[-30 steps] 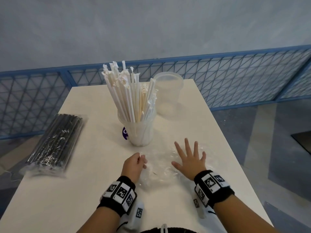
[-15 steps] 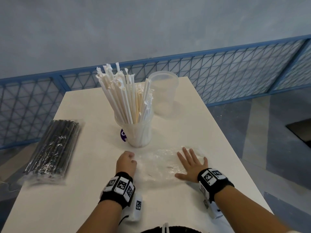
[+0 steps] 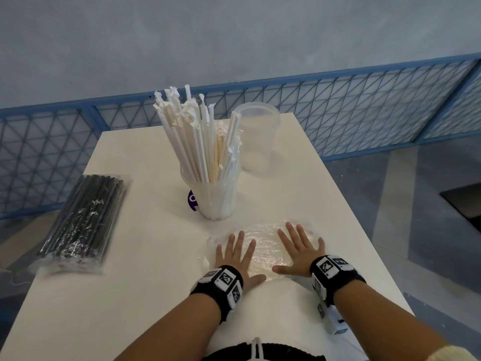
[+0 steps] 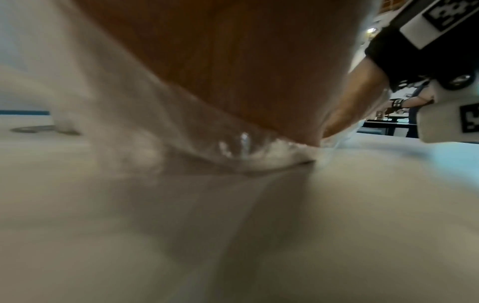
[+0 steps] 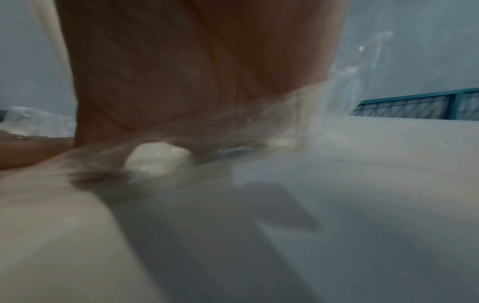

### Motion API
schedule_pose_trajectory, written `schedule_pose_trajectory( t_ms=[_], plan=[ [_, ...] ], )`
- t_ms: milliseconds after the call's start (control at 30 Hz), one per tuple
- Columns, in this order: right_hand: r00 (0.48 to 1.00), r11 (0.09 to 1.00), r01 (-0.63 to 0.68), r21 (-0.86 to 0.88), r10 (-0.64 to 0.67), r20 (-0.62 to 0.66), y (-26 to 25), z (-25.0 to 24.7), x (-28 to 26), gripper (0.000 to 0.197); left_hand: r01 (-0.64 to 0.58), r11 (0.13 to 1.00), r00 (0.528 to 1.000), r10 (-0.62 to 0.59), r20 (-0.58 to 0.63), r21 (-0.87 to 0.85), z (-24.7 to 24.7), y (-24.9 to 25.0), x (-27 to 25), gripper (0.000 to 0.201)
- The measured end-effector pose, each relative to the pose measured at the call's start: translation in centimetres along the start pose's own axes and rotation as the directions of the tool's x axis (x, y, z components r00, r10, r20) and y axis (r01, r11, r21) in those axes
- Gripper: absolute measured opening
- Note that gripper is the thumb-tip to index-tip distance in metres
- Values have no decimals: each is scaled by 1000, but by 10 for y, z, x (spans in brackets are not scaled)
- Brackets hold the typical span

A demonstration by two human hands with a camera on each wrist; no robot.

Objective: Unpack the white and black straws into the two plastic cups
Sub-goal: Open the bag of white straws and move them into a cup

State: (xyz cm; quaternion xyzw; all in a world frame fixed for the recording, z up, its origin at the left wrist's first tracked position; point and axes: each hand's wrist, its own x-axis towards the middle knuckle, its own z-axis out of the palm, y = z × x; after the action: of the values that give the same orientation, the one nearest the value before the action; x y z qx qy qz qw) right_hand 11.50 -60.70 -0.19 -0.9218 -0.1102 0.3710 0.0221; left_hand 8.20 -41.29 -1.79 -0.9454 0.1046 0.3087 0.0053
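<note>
1. Head view. Both hands lie flat, fingers spread, on a crumpled clear wrapper at the near middle of the white table. The left hand covers the wrapper's left edge and the right hand its right side. Neither grasps anything; they only press down.

2. Same view, task things. The white straws stand loosely fanned in the near plastic cup, just beyond the wrapper. The second plastic cup stands empty behind it and to the right. The black straws lie sealed in their packet by the table's left edge, well apart from both hands.

3. Judgement: the white half looks done, and the hands seem to be flattening the spent wrapper before the black pack is fetched.

4. Left wrist view. The heel of the left hand bears on rumpled film against the tabletop. The fingers are out of sight here, and the picture is blurred.

5. Right wrist view. The palm of the right hand squashes the film, with a pale bubble trapped under it. Also blurred.

6. To do this step well: press outward from the middle so the trapped air escapes. Keep the forearms low and clear of the full cup, which looks top-heavy and easy to tip. Then slide the film aside, away from the empty cup.
</note>
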Motion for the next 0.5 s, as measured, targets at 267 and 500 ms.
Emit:
schedule_pose_trajectory(
  t_ms=[267,500],
  plan=[
    [1000,999,-11,-44,11,10,41,1,-6,123,-19,1000,1000,20,-19,16,6,-20,-8,91],
    [997,994,-34,-102,27,-70,29,-9,-16,119,-80,991,997,79,-13,-108,-27,-21,-21,103]
  ],
)
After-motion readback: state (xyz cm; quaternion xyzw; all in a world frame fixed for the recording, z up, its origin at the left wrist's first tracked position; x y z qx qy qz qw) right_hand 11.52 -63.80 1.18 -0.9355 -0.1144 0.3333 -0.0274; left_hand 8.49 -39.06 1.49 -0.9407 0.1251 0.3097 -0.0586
